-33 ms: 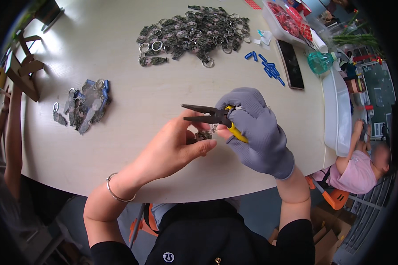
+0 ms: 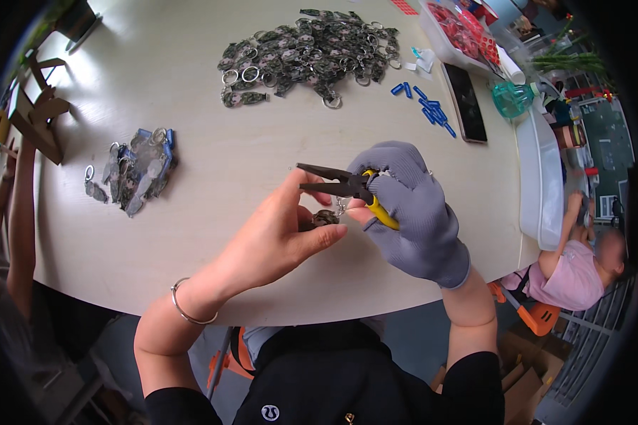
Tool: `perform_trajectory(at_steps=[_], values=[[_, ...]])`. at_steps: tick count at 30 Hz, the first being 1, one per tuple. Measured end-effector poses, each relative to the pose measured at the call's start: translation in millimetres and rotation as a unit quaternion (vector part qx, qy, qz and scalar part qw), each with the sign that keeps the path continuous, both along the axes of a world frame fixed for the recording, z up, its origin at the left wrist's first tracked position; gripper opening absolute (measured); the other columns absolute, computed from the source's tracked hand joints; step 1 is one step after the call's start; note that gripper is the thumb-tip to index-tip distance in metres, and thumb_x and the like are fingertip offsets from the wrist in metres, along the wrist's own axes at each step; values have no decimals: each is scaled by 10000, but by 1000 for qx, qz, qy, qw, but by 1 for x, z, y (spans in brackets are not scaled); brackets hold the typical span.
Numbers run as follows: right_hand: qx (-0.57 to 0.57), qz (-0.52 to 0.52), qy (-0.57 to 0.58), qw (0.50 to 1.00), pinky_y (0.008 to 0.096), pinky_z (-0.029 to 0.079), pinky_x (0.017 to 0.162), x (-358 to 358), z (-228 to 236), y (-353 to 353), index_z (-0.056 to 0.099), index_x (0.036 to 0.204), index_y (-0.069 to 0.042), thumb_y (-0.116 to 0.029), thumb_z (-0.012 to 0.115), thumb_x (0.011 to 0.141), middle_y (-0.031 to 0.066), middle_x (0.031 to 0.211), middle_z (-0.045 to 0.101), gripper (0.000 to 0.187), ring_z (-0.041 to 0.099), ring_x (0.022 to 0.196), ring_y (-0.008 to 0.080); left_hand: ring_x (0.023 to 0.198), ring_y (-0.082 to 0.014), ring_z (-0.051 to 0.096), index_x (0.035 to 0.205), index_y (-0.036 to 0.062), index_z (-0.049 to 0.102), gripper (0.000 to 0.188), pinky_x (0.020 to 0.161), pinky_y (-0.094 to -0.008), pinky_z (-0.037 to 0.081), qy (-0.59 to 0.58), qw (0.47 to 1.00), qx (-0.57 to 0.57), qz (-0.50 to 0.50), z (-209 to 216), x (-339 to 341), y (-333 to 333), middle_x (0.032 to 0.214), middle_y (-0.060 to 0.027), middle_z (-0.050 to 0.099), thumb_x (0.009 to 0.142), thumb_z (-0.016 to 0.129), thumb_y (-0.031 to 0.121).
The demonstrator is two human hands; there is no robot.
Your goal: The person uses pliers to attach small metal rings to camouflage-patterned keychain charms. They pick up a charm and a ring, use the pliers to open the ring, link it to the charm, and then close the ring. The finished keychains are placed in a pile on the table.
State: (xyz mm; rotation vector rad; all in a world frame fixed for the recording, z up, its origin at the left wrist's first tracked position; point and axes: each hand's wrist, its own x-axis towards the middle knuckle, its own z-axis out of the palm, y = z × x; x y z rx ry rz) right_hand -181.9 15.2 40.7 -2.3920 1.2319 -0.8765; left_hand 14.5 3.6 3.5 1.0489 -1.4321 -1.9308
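Observation:
My bare left hand (image 2: 266, 237) is closed, with thumb and fingers pinching a small camouflage-patterned keychain (image 2: 325, 218). A short metal chain (image 2: 341, 206) runs from it towards my right fingertips. My right hand (image 2: 417, 212), in a grey glove that leaves some fingertips bare, grips pliers (image 2: 365, 188) with yellow handles. The dark jaws are parted and point left, above my left fingers, with nothing visible between them. Up at the far side lies a large pile of camouflage keychains (image 2: 308, 53) with metal rings. A smaller pile, keychains with blue pieces (image 2: 140, 166), sits on the left.
Small blue cylinders (image 2: 433, 110) lie beside a phone (image 2: 465, 103) at the right. Behind are a tub of red packets (image 2: 443, 39), a green transparent bottle (image 2: 512, 100) and a white bin (image 2: 539, 180). A cardboard stand (image 2: 37, 120) is at left; other people sit on both sides.
The pliers' jaws have shifted slightly up and to the right. My left hand and the keychain stay nearly in place.

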Motion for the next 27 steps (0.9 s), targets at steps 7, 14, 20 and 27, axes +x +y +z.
perform_trajectory(at_steps=[7,14,20,27], values=[[52,-47,-94,993,403,459,766,-4,-14,11,599,827,1,-12,693,753,155,1001,565,120,545,923,323,664,-87,561,1057,-4,622,201,611,-248,491,27,999,26,-37,1,-1,-2,796,-20,583,932,653,150],[37,-79,-106,991,404,462,782,-1,-26,20,596,852,7,-32,687,759,150,1001,561,135,547,929,325,570,-233,560,984,-7,640,147,509,-315,427,-56,930,-364,18,-12,-8,6,737,-119,581,842,649,-46],[81,-125,-172,974,380,473,780,-27,-36,-5,626,812,7,-26,716,749,152,984,578,115,569,916,301,572,-192,571,966,-13,639,131,524,-290,453,-51,953,-298,28,-17,-9,6,740,-107,598,840,637,-50],[44,-378,258,888,431,483,756,-88,-57,-112,698,870,-39,-307,707,795,122,973,613,279,575,936,301,564,-88,565,930,-41,642,73,493,-227,453,-64,960,-272,18,-13,-10,1,764,-68,588,901,575,-31]])
